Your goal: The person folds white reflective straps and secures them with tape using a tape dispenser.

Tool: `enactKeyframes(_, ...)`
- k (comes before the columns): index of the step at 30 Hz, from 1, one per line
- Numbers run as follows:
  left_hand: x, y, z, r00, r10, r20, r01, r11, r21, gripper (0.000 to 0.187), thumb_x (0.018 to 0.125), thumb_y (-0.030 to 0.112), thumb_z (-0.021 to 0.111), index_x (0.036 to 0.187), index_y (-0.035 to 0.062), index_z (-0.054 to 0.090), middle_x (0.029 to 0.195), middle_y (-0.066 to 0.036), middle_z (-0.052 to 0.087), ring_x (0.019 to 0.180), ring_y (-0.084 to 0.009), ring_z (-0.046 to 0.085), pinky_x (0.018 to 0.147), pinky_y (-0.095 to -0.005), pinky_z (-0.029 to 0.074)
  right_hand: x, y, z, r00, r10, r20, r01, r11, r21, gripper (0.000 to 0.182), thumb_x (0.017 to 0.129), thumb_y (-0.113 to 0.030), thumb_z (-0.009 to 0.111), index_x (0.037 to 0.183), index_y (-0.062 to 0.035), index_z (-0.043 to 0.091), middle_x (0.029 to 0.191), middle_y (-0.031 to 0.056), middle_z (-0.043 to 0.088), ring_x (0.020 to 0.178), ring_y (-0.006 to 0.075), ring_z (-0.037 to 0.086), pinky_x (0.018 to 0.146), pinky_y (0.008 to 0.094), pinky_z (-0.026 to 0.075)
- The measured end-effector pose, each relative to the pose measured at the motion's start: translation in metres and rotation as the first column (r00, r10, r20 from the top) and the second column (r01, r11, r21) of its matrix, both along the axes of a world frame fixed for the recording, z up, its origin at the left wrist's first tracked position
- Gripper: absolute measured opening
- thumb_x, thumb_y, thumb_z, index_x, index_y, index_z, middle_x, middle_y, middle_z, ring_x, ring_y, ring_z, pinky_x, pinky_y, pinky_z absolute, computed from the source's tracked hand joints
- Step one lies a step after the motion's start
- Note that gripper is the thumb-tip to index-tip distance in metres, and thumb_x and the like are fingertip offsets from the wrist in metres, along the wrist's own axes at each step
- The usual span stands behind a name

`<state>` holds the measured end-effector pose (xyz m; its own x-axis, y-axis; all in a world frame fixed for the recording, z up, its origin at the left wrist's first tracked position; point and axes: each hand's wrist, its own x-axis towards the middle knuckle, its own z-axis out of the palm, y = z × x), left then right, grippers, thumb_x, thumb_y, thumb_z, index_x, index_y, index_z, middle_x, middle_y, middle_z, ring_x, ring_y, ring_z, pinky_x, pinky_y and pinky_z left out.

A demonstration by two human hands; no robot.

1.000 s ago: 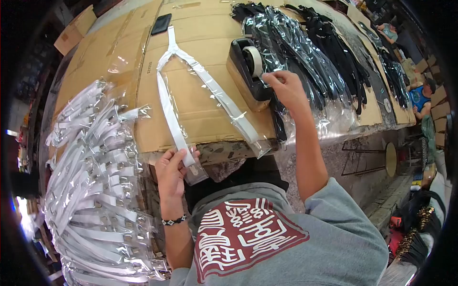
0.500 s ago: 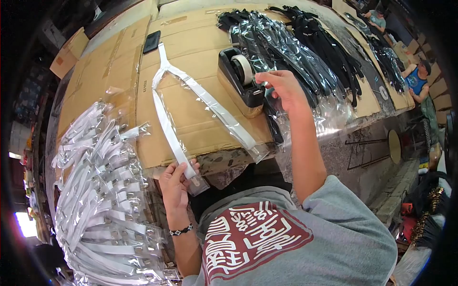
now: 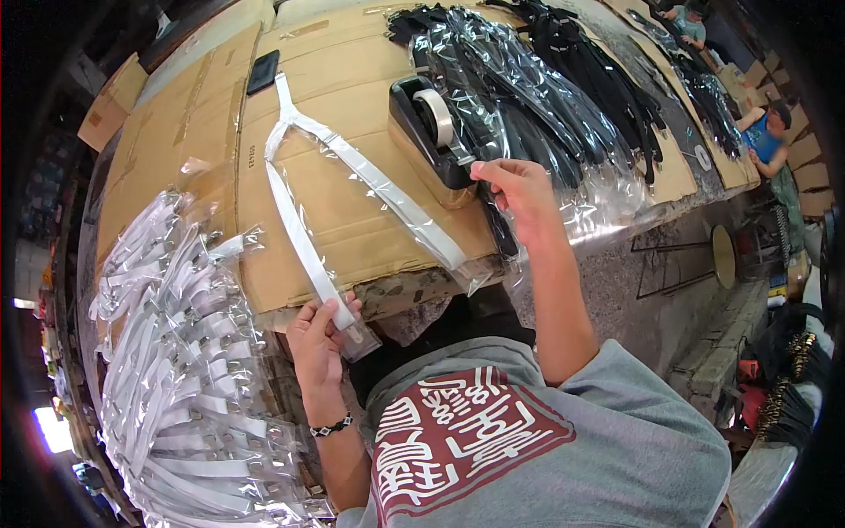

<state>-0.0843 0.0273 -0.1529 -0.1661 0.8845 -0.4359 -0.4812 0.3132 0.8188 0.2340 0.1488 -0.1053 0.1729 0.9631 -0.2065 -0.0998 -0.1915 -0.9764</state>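
White Y-shaped suspenders [image 3: 306, 231] in a clear plastic sleeve lie spread across the cardboard, their lower ends at the table's front edge. My left hand [image 3: 319, 341] is closed on the lower end of one strap, thumb on top. A black tape dispenser [image 3: 407, 119] stands to the right, holding a roll of clear tape [image 3: 433, 118]. Beside its cutting edge, my right hand [image 3: 521, 195] pinches the end of the tape between thumb and forefinger; the strip itself is barely visible.
Bagged white suspenders [image 3: 189, 370] are heaped at the left. Black suspenders [image 3: 519, 97], partly in plastic, lie in piles at the back right. A dark phone [image 3: 263, 72] rests near the top strap end. Two other people are at the far right.
My right hand has moved slightly down, its thumb and forefinger pinched at the dispenser's front. My left hand still holds the strap end. The whole view has shifted a little.
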Motion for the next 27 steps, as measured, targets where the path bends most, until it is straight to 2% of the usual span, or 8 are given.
enactKeyframes(7, 0.001, 0.001, -0.004, 1.000, -0.029, -0.007, 0.029, 1.000, -0.013, 0.021, 0.095, 0.007, 0.064, 0.110, -0.0075, 0.061, 0.107, -0.022, 0.072, 0.092, -0.0259, 0.074, 0.082, -0.0338, 0.061, -0.005, -0.005, -0.002, 0.999, -0.002, 0.055, 0.001, 1.000, 0.031, 0.019, 0.084, -0.020, 0.080, 0.086, -0.0020, 0.075, 0.077, -0.0018, 0.066, 0.062, 0.0028, 0.048, 0.056, 0.0207, 0.036)
enactKeyframes(13, 0.005, 0.003, -0.003, 1.000, -0.009, -0.002, 0.009, 1.000, -0.015, 0.018, 0.095, 0.007, 0.065, 0.106, -0.0064, 0.062, 0.102, -0.021, 0.073, 0.091, -0.0263, 0.075, 0.078, -0.0325, 0.062, -0.007, 0.004, -0.017, 0.951, -0.071, 0.301, 0.023, 0.987, 0.158, 0.032, 0.083, -0.025, 0.078, 0.085, 0.0066, 0.073, 0.070, 0.0041, 0.064, 0.064, 0.0105, 0.052, 0.061, 0.0289, 0.041)
enactKeyframes(16, 0.004, 0.003, -0.007, 1.000, -0.022, -0.010, 0.022, 1.000, -0.009, 0.019, 0.095, 0.008, 0.064, 0.107, -0.0065, 0.062, 0.104, -0.021, 0.073, 0.092, -0.0261, 0.074, 0.078, -0.0327, 0.062, -0.004, 0.003, -0.004, 0.859, -0.038, 0.511, -0.058, 0.984, 0.169, 0.025, 0.084, -0.020, 0.079, 0.087, 0.0042, 0.073, 0.072, 0.0001, 0.063, 0.065, 0.0063, 0.051, 0.059, 0.0257, 0.039)
enactKeyframes(19, 0.006, 0.005, -0.006, 0.999, -0.051, -0.014, 0.051, 0.999, -0.003, 0.020, 0.096, 0.008, 0.064, 0.109, -0.0067, 0.061, 0.106, -0.022, 0.072, 0.093, -0.0258, 0.074, 0.080, -0.0333, 0.062, 0.000, 0.008, -0.004, 0.793, -0.015, 0.609, -0.099, 0.983, 0.153, 0.025, 0.084, -0.020, 0.078, 0.086, 0.0048, 0.072, 0.070, -0.0006, 0.060, 0.065, 0.0062, 0.051, 0.059, 0.0255, 0.040)
enactKeyframes(22, 0.006, 0.002, -0.001, 0.998, -0.055, -0.023, 0.056, 0.998, 0.012, 0.019, 0.096, 0.009, 0.063, 0.108, -0.0050, 0.062, 0.106, -0.020, 0.073, 0.093, -0.0241, 0.074, 0.079, -0.0326, 0.062, -0.001, 0.002, -0.010, 0.760, 0.039, 0.648, -0.141, 0.984, 0.107, 0.030, 0.084, -0.025, 0.075, 0.085, 0.0054, 0.072, 0.070, 0.0076, 0.064, 0.063, 0.0132, 0.054, 0.061, 0.0309, 0.044)
enactKeyframes(25, 0.005, 0.000, -0.002, 0.999, -0.033, -0.029, 0.033, 0.999, 0.009, 0.019, 0.096, 0.010, 0.063, 0.108, -0.0042, 0.062, 0.105, -0.020, 0.073, 0.093, -0.0238, 0.074, 0.078, -0.0318, 0.062, -0.010, -0.019, 0.016, 0.870, 0.049, 0.491, -0.162, 0.968, 0.190, 0.024, 0.088, -0.019, 0.073, 0.092, 0.0041, 0.073, 0.075, 0.0051, 0.068, 0.064, 0.0099, 0.056, 0.060, 0.0275, 0.044)
enactKeyframes(26, 0.005, -0.001, -0.004, 0.999, -0.030, -0.024, 0.030, 1.000, 0.005, 0.019, 0.096, 0.010, 0.063, 0.108, -0.0041, 0.062, 0.105, -0.020, 0.073, 0.092, -0.0238, 0.074, 0.078, -0.0317, 0.062, -0.012, -0.023, 0.022, 0.917, 0.122, 0.381, -0.221, 0.948, 0.229, 0.019, 0.093, -0.016, 0.069, 0.100, 0.0016, 0.074, 0.081, 0.0028, 0.071, 0.064, 0.0055, 0.057, 0.058, 0.0219, 0.042)
enactKeyframes(27, 0.006, 0.000, -0.005, 0.999, -0.034, -0.024, 0.035, 0.999, 0.004, 0.019, 0.097, 0.010, 0.063, 0.109, -0.0041, 0.062, 0.105, -0.019, 0.073, 0.092, -0.0238, 0.074, 0.078, -0.0315, 0.062, -0.015, -0.028, 0.029, 0.935, 0.185, 0.304, -0.251, 0.948, 0.195, 0.020, 0.093, -0.016, 0.069, 0.100, 0.0019, 0.074, 0.082, 0.0036, 0.071, 0.065, 0.0052, 0.057, 0.057, 0.0209, 0.041)
